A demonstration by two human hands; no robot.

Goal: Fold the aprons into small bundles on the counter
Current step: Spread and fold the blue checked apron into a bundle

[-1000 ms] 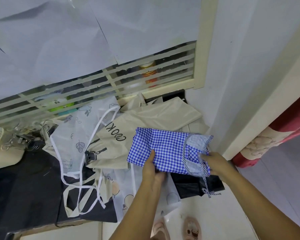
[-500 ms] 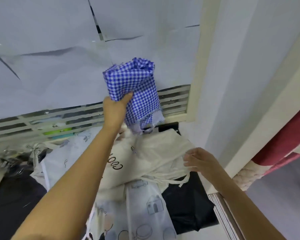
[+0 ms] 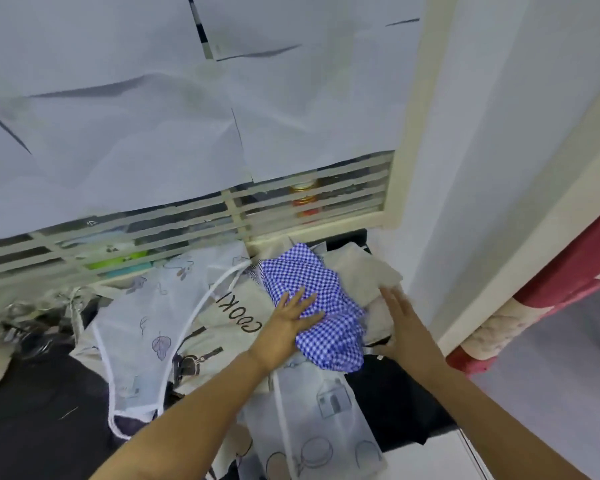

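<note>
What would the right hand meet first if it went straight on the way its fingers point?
Most likely the beige apron, which lies just beyond the fingertips of the right hand. The hand is flat and low, though depth is unclear.

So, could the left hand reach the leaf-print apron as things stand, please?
Probably yes: the left hand rests flat on the blue gingham bundle, and the leaf-print apron lies uncovered just to its left.

One gingham apron (image 3: 329, 337), one lettered cream apron (image 3: 238, 344) (two hands (image 3: 288, 320) (image 3: 402, 323)).
</note>
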